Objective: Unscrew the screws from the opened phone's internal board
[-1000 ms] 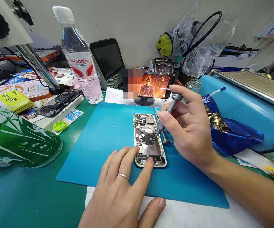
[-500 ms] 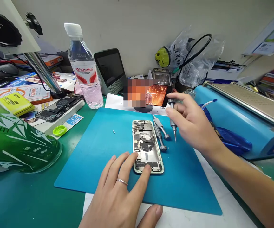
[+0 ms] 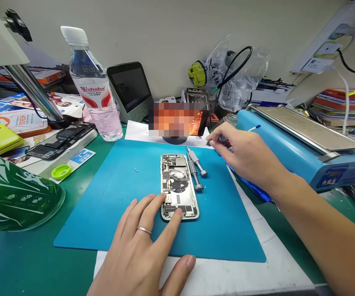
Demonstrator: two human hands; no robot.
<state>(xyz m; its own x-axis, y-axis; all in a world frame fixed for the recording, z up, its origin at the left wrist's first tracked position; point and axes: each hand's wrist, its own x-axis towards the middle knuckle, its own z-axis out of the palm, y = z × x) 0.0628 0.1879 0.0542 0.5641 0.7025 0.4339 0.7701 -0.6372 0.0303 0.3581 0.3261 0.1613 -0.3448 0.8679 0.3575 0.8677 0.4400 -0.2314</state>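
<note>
An opened smartphone point(image 3: 178, 187) lies on a blue work mat point(image 3: 109, 197), its inner parts showing. My left hand point(image 3: 143, 242) is open, fingers spread, with two fingertips resting on the phone's lower end. To the right of the phone, my right hand point(image 3: 242, 150) is closed around a screwdriver point(image 3: 208, 142). Only bits of that tool show; its tip is hidden by the hand. Two more grey screwdrivers, one nearer the phone point(image 3: 195, 174) and one farther right point(image 3: 198, 161), lie along its right edge. A few tiny screws or parts point(image 3: 137, 170) sit left of the phone.
A water bottle point(image 3: 95, 98) and a green bottle point(image 3: 17, 197) stand on the left, near another opened phone point(image 3: 62, 142). Behind the mat are a propped phone point(image 3: 198, 123) and a small display point(image 3: 130, 88). A blue machine point(image 3: 288, 144) flanks the right side.
The view has swung right. My right hand has turned over with the screwdriver, so its shaft and tip no longer show. My left hand stays on the phone.
</note>
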